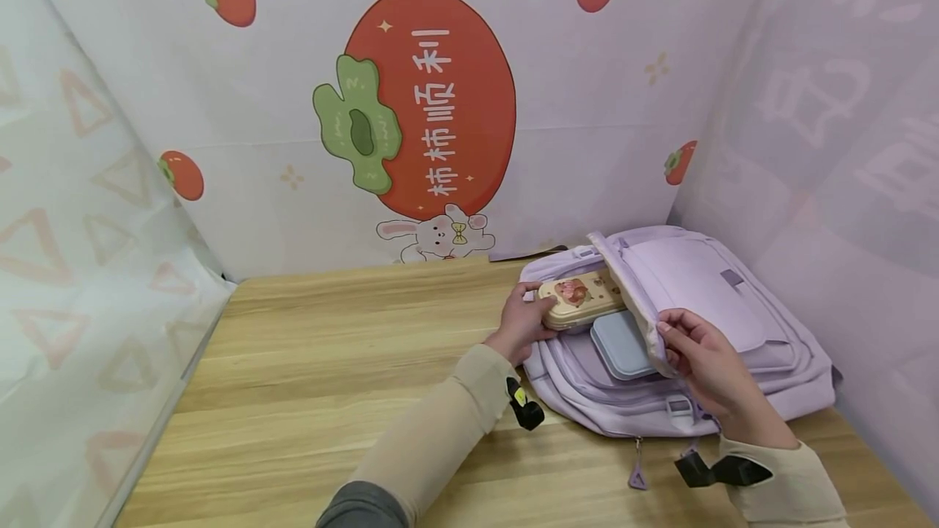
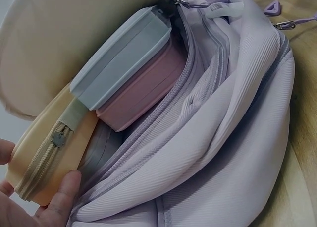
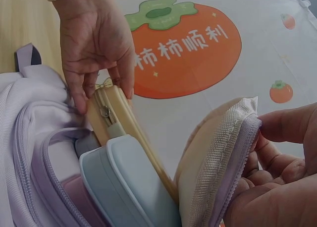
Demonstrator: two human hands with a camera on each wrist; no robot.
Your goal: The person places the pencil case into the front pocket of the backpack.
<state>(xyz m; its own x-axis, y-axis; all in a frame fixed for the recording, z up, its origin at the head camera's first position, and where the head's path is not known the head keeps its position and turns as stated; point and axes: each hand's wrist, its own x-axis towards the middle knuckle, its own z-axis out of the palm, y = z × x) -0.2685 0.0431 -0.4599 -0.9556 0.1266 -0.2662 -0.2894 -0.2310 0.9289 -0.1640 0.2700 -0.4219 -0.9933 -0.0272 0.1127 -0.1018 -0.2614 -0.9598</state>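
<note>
A lilac backpack [image 1: 704, 292] lies on the table with its front compartment unzipped. My left hand [image 1: 522, 320] grips the near end of a yellow zippered pencil case [image 1: 583, 298] with a printed picture, partly inside the opening. In the left wrist view the thumb and fingers [image 2: 64, 195] are on either side of its end. My right hand [image 1: 700, 357] pinches the zippered edge of the backpack's flap [image 3: 223, 162] and holds it raised. Beside the yellow case sits a light blue case [image 1: 623, 345], and under that a pink case [image 2: 143, 88], both inside the compartment.
The wooden table [image 1: 315, 373] extends to the left of the backpack. A printed cloth backdrop [image 1: 279, 104] stands behind, with cloth walls at both sides. A purple zipper pull [image 1: 637, 475] hangs over the table at the backpack's front. A dark strap [image 1: 528, 253] lies at the table's back edge.
</note>
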